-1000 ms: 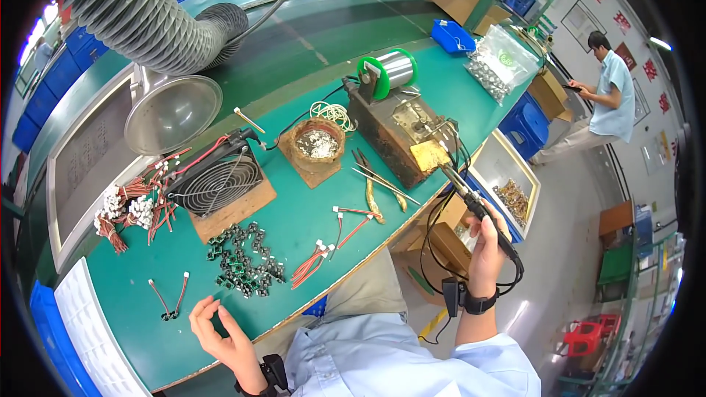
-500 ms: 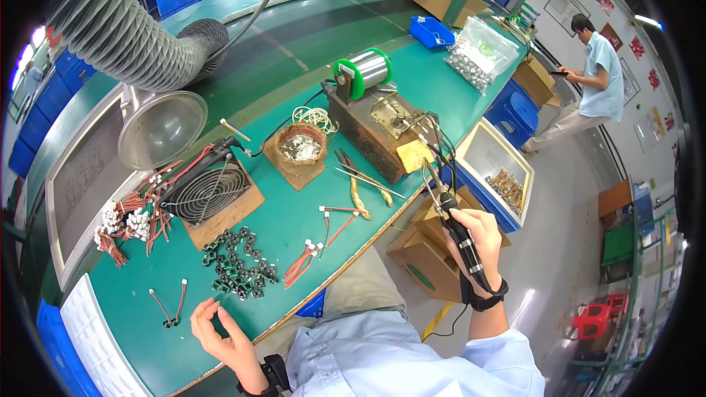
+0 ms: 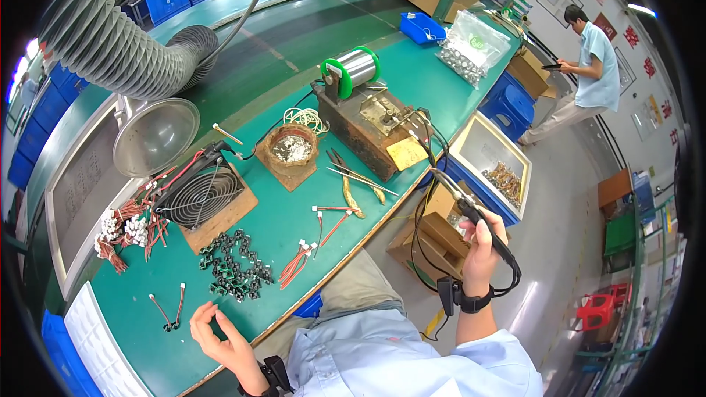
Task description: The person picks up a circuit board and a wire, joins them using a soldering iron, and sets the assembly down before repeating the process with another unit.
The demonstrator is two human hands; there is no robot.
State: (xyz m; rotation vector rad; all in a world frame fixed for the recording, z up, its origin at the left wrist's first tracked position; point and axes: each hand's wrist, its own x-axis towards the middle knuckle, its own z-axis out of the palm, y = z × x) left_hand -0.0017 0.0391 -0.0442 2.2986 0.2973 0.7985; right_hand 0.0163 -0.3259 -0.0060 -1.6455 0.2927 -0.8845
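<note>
My right hand is closed round the handle of a soldering iron, off the right side of the bench. Its metal tip points up and left, just below a yellow sponge on the rusty solder station. A black cord loops down from the handle. By the front edge of the green bench, my left hand has its fingers loosely bent and apart, holding nothing. Beyond it lie a pile of small black-and-green components and a two-wire lead with small parts at its end.
A solder reel stands on the station. Tweezers and pliers lie near a round dish. A fan, bundled wires and a fume hood occupy the left. Cardboard boxes stand below the right edge. Another person stands at far right.
My right hand has turned, tilting the soldering iron so its handle leans further right. The tip has come down from beside the sponge. My left hand has stayed nearly still.
</note>
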